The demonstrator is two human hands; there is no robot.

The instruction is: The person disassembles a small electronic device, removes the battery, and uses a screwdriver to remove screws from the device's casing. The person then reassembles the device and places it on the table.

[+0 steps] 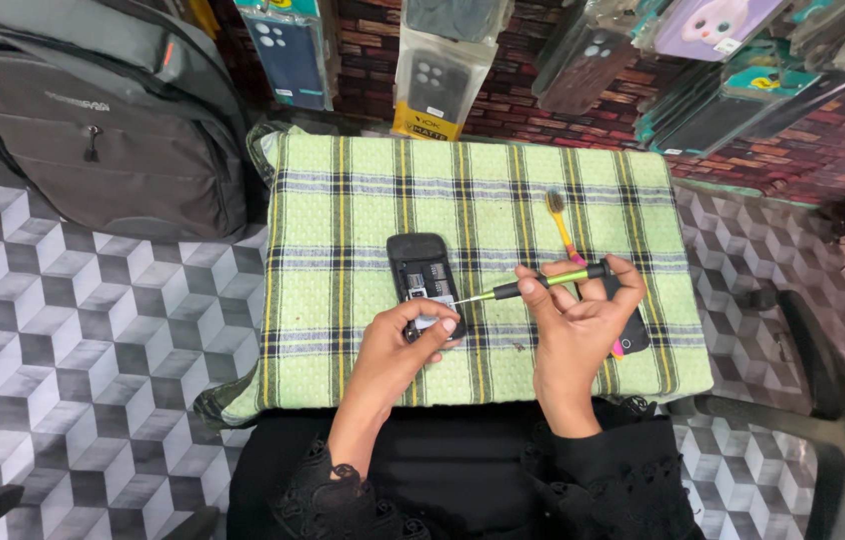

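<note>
Left hand (405, 340) is pinching the opened black phone (425, 280) mid-cloth; right hand (583, 320) is gripping a green-handled screwdriver (533, 284) against it. Clear-packaged phone cases (438, 65) are hanging beyond the green plaid cloth's (343, 200) far edge.

I see a green plaid cloth (543, 180) spread over the work surface. A toothbrush (561, 222) lies on it toward the far right. A grey backpack (93, 130) sits on the cube-patterned floor (73, 340) at the far left. Packaged phone cases (438, 70) hang along the brick wall (803, 150) beyond. A chair base (823, 420) shows at right.
</note>
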